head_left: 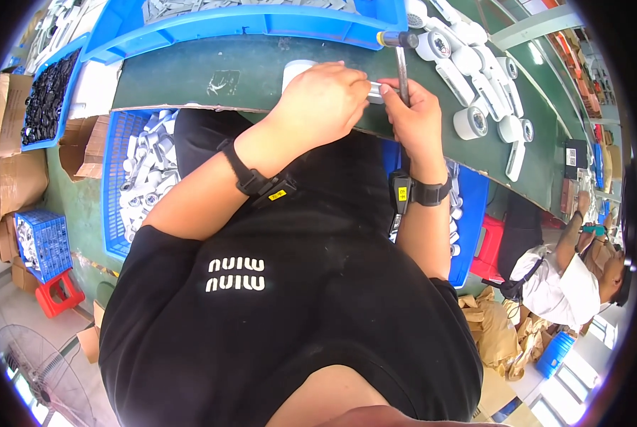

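Observation:
A white part with a round head [298, 69] and a straight handle, shaped like a hand shower, lies on the green tabletop [190, 82]. My left hand [325, 99] is closed over it and hides its middle; the handle's end shows beyond my fingers. My right hand [416, 119] is wrapped round the shaft of a small hammer [403, 71] with a yellow and black head, which points away from me. Its thumb is beside the handle's end; I cannot tell whether they touch.
Several similar white parts [485, 82] are piled at the right. A blue bin [240, 25] stands at the back. Black pieces fill a blue tray [50, 92] at the left. Blue crates [112, 178] of white parts sit below the table edge. A co-worker [564, 281] is at the far right.

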Action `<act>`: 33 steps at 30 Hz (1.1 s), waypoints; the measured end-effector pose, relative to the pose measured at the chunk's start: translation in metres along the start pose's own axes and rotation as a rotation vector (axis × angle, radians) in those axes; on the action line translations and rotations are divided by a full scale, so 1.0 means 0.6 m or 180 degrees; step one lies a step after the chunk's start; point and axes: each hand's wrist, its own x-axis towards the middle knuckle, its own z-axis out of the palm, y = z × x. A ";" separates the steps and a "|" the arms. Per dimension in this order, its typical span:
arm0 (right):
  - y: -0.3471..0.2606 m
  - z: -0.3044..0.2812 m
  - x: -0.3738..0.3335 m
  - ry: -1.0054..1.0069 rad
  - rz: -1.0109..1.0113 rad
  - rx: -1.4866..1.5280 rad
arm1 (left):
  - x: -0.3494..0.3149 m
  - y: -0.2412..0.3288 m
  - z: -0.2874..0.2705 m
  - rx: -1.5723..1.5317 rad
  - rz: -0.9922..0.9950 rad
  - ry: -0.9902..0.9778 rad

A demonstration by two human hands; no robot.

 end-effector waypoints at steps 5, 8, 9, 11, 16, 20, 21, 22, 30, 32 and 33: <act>0.018 -0.002 0.000 0.0058 -0.0073 -0.0110 | -0.001 -0.002 0.008 0.0255 -0.0165 -0.0235; 0.020 -0.003 -0.027 0.0520 -0.0900 -0.0577 | 0.002 0.001 0.007 0.0369 -0.0185 -0.0254; 0.006 -0.008 -0.048 0.0590 -0.0977 -0.0063 | 0.003 0.001 0.007 0.0420 -0.0238 -0.0304; 0.003 -0.036 -0.081 0.0607 -0.1452 -0.0132 | -0.001 -0.003 0.014 0.0428 -0.0178 -0.0167; 0.030 -0.065 -0.147 0.0701 -0.1771 -0.0062 | -0.003 -0.004 0.021 0.0405 -0.0093 -0.0021; 0.035 -0.066 -0.145 0.0378 -0.1100 -0.1028 | -0.005 -0.004 0.022 0.0408 -0.0103 0.0009; 0.027 -0.064 -0.145 0.0336 -0.1070 -0.1372 | -0.006 -0.005 0.022 0.0408 -0.0102 0.0020; 0.014 -0.060 -0.154 0.0422 -0.0907 -0.0902 | -0.005 -0.005 0.023 0.0407 -0.0103 0.0027; 0.008 -0.049 -0.136 -0.0089 -0.1000 -0.1459 | 0.002 -0.001 0.014 0.0348 -0.0209 -0.0087; 0.008 -0.044 -0.145 0.0189 -0.0904 -0.0793 | 0.007 0.001 0.004 0.0200 -0.0324 -0.0172; 0.008 -0.040 -0.150 0.0457 -0.0790 -0.0125 | 0.008 0.001 0.000 0.0044 -0.0443 -0.0265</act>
